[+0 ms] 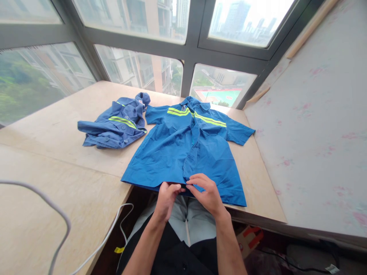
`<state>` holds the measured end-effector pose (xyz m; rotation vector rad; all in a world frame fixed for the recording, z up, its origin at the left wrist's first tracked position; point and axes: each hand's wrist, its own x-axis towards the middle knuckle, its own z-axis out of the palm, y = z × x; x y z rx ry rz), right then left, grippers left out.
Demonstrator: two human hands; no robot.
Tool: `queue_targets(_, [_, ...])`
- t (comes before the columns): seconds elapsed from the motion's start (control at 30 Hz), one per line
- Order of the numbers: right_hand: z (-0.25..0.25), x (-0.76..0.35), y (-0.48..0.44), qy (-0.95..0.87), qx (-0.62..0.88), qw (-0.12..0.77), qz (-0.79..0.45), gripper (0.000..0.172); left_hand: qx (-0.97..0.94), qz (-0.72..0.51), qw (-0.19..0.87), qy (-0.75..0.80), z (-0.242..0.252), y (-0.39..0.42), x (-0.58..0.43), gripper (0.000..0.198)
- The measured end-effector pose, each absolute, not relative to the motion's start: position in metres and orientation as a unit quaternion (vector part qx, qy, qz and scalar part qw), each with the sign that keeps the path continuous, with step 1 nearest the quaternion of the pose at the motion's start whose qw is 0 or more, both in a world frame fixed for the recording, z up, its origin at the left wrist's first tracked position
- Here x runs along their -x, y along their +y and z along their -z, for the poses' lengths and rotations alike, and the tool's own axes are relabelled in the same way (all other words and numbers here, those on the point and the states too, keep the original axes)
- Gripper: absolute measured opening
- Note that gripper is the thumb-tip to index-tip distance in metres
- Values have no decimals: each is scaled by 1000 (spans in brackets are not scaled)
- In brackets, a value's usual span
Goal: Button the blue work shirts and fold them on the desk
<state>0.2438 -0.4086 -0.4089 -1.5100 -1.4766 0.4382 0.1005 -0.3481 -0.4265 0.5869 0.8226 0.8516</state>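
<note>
A blue short-sleeved work shirt [163, 147] with yellow reflective stripes lies front up, its collar toward the window and its hem over the near table edge. My left hand [168, 196] is closed on the hem near the middle, thumb on top. Beside it, my right hand [205, 191] pinches the bottom corner of the front placket between thumb and fingers. The two hands are close together. A second blue work shirt [120, 124], with similar stripes, lies bunched to the left of the first.
The pale table [65, 160] runs up to the window frame [189, 57]. A papered wall [309, 133] bounds the right side. A grey cable [57, 214] and a white cord [106, 236] lie at the left front. Below the table at right is an orange-marked box [249, 240].
</note>
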Motion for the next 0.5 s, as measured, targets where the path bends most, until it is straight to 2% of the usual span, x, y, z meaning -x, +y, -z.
queue_targets(0.1, [410,-249,-414,-609,606,456,-232,10,-168,-410,803,400,421,-341,-79,26])
queue_targets(0.2, [415,-254,-417,-560,633,469,-257,14,-110,-432,781,437,419,-325,-57,17])
queue_targets(0.3, [427,-263,-420,-521,679,470,-218,21,-85,-435,775,449,418,-312,-45,10])
queue_targets(0.4, [441,-275,-422,-514,709,449,-178,29,-61,-395,784,476,421,-308,-45,13])
queue_targets(0.5, [452,-285,-427,-512,728,429,-155,29,-57,-390,770,502,423,-312,-49,9])
